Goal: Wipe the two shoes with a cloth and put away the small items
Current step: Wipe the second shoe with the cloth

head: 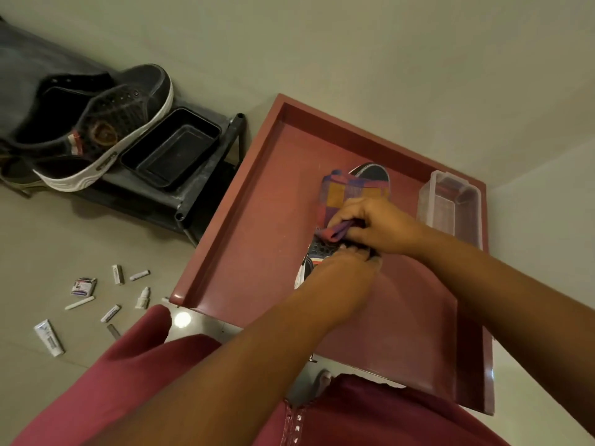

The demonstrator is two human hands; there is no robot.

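A dark shoe [373, 173] with a white sole lies on a red tray [257, 201], mostly covered by a checkered cloth [341, 191] and my hands. My right hand [376, 225] grips the bunched cloth against the shoe's upper. My left hand [341, 268] holds the shoe near its heel end. The other dark shoe [106, 127] with a white sole rests on a low black rack [206, 175] at the left. Several small items [96, 300], among them tubes, a little bottle and a small box, lie scattered on the floor at the lower left.
A black rectangular tray [170, 149] sits on the rack beside the shoe. A clear plastic container [450, 204] stands at the red tray's far right. My knees in dark red cloth fill the bottom of the view. Pale tiled floor surrounds everything.
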